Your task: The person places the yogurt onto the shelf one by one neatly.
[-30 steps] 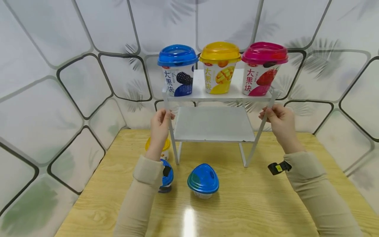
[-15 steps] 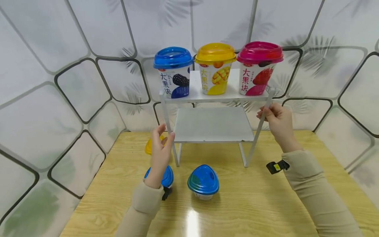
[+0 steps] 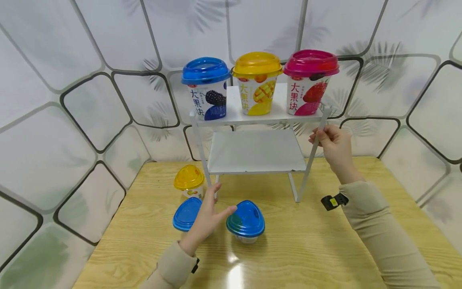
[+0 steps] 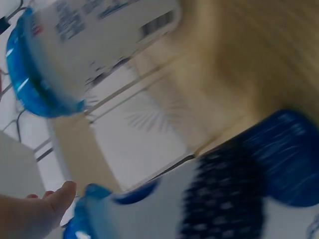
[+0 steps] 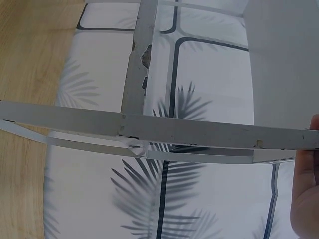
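Note:
My right hand (image 3: 335, 150) pinches the right front leg of a white two-tier rack (image 3: 256, 152); the right wrist view shows fingers (image 5: 305, 194) at the leg (image 5: 199, 132). My left hand (image 3: 207, 220), thumb and fingers spread, holds nothing. It hovers between two blue-lidded yogurt cups on the table, a left one (image 3: 185, 216) that it partly covers and a right one (image 3: 245, 224), with the thumb overlapping the right lid's edge. In the left wrist view, the thumb (image 4: 62, 196) is near a blackberry-printed cup (image 4: 224, 199), and another blue-lidded cup (image 4: 104, 45) appears above.
On the rack's top tier stand a blue-lidded blackberry cup (image 3: 206, 90), a yellow-lidded mango cup (image 3: 258, 84) and a pink-lidded strawberry cup (image 3: 310, 83). A yellow-lidded cup (image 3: 189, 180) stands on the wooden table (image 3: 306, 249) beside the rack's left leg. A patterned wall (image 3: 144, 36) closes the back.
My left hand has let go of the rack's left leg and come down toward the front, spreading between the blue-lidded cups. The right hand keeps its grip on the rack.

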### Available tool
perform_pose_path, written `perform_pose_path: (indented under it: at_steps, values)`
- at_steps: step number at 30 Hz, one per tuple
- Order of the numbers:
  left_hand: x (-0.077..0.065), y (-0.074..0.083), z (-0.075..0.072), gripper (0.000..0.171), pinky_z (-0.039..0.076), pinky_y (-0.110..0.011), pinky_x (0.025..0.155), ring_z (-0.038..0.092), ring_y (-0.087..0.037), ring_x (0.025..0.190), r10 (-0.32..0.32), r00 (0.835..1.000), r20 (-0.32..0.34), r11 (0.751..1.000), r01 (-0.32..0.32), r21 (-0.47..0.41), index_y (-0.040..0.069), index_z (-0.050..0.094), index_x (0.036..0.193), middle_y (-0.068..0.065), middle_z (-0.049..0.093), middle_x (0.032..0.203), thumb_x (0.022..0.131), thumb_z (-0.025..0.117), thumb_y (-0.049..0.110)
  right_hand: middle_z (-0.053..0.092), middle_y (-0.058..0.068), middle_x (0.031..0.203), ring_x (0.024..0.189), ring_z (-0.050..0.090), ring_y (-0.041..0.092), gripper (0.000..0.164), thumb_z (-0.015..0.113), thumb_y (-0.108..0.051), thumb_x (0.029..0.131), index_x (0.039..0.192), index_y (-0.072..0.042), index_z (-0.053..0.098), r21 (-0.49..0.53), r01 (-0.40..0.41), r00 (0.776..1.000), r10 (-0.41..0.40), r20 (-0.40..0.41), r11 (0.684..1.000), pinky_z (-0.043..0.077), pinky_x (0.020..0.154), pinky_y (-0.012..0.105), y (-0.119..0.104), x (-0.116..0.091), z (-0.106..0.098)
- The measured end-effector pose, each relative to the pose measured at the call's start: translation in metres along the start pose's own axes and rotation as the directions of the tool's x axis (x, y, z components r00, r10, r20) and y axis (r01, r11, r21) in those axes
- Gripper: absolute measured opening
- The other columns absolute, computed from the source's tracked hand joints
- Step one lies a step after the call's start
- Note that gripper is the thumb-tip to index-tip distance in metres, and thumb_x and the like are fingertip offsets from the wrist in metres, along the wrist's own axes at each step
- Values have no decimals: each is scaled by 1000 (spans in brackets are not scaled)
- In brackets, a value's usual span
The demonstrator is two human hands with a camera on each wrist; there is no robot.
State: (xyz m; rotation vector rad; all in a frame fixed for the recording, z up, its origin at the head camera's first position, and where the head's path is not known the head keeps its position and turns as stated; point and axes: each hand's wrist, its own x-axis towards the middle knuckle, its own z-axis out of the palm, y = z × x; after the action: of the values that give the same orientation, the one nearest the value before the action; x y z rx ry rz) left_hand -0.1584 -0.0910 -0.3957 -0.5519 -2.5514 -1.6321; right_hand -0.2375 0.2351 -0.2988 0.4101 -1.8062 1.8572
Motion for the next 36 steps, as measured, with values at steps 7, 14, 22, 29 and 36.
perform_pose_path:
  at_steps: [7, 14, 22, 29, 36]
  values:
    - [-15, -24, 9, 90, 28, -53, 96, 23, -40, 124, -112, 970, 215, 994, 108, 31, 0, 12, 138, -22, 18, 140, 77, 67, 36, 61, -1, 73, 64, 61, 7, 14, 51, -7, 87, 75, -1, 57, -10, -20, 1000, 20, 13, 1000, 49, 65, 17, -1, -3, 0]
    - [-17, -46, 14, 102, 25, -50, 99, 20, -35, 127, -132, 911, 391, 990, 139, 10, -1, 5, 139, -23, 16, 141, 71, 74, 31, 61, -2, 71, 64, 61, 7, 14, 52, -6, 86, 74, -4, 58, 16, -3, 1000, 3, 0, 1000, 50, 64, 17, 0, -1, 3]
    - [-8, -61, 18, 93, 21, -52, 100, 23, -34, 126, -182, 850, 495, 967, 245, -65, 5, 16, 139, -16, 25, 139, 70, 76, 23, 62, -3, 70, 64, 61, 6, 14, 52, -6, 86, 74, -5, 58, 3, -5, 1000, 5, -12, 1000, 49, 64, 16, -1, -1, 2]
    - [-1, -66, 27, 87, 21, -51, 100, 31, -30, 123, -145, 852, 502, 958, 248, -144, 10, 23, 138, -11, 37, 134, 69, 76, 11, 61, -1, 72, 64, 61, 7, 14, 52, -7, 86, 74, -4, 58, 13, 2, 1000, -2, -8, 1000, 49, 65, 17, 0, 0, 1]
    - [1, -66, 34, 87, 26, -47, 99, 37, -26, 119, -61, 879, 473, 966, 172, -194, 11, 25, 137, -9, 41, 131, 67, 76, 4, 61, 0, 73, 65, 61, 8, 14, 52, -7, 86, 74, -2, 57, 19, 2, 1000, -1, -11, 1000, 50, 65, 18, 1, 0, 1]
